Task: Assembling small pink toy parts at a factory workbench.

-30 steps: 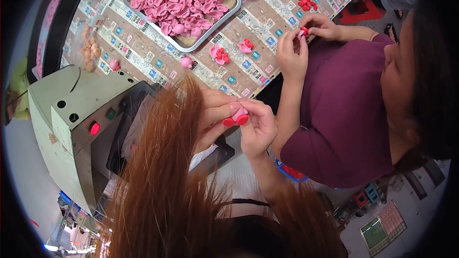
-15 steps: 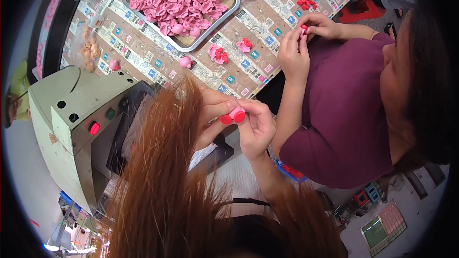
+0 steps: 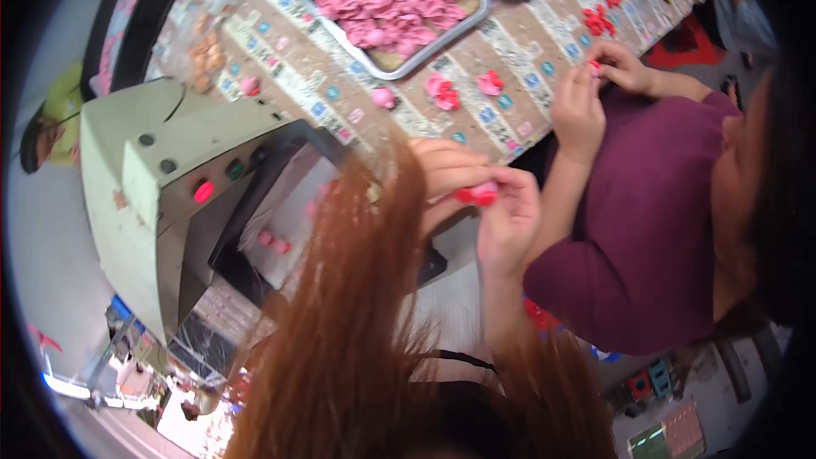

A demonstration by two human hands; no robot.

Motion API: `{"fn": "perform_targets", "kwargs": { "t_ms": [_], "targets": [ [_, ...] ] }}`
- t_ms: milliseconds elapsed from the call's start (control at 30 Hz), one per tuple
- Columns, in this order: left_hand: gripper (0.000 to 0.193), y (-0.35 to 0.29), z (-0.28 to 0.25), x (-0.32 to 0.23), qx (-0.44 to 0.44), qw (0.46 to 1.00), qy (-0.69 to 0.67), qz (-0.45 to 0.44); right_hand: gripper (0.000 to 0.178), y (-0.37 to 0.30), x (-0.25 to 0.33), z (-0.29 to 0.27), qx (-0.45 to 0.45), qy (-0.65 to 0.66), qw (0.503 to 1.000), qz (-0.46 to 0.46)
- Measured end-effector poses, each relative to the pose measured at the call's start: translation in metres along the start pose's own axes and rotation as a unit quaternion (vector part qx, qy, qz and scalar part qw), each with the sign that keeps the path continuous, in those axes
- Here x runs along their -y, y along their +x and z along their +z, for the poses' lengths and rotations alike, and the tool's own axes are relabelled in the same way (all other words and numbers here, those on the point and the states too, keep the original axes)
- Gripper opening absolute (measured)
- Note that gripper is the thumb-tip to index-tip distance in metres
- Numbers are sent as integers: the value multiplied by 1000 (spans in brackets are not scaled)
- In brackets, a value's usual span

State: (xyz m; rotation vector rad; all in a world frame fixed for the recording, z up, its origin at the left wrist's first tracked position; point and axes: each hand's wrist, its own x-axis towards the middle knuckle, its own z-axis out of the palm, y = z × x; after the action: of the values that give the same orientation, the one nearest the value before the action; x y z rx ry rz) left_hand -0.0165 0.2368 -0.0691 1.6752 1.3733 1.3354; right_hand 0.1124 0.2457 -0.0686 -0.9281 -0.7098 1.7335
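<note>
A small pink moulded piece with red rounded ends (image 3: 483,195) is pinched between the fingers of my two hands. My left hand (image 3: 450,173) closes on it from the left, partly covered by long hair hanging in front. My right hand (image 3: 508,219) grips it from the right with thumb and fingertips. Just beyond on the table (image 3: 374,123) lie a round pink piece (image 3: 383,98) and pink-and-red pieces (image 3: 442,92).
A metal tray (image 3: 484,10) heaped with pink pieces stands at the back. To my left is a pale green machine (image 3: 127,178) with a lit red button (image 3: 203,192). A co-worker in a purple top (image 3: 633,246) sits close on my right, handling a red piece (image 3: 594,69).
The view has shifted, so the scene sits farther right and more of the machine's bed shows. My hands still hold the piece, which has turned slightly between my fingers.
</note>
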Motion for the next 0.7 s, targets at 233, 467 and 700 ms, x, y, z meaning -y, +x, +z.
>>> {"fn": "perform_targets", "kwargs": {
  "t_ms": [233,467,700],
  "targets": [
    [39,-6,1,-2,-24,999,2,-29,19,9,2,-9,39,178,979,95],
    [40,-12,-6,-8,-38,996,-17,-85,18,9,1,2,25,122,985,115],
    [40,-11,-8,-4,-41,996,-40,-69,15,5,6,4,26,74,993,85]
  ]
}}
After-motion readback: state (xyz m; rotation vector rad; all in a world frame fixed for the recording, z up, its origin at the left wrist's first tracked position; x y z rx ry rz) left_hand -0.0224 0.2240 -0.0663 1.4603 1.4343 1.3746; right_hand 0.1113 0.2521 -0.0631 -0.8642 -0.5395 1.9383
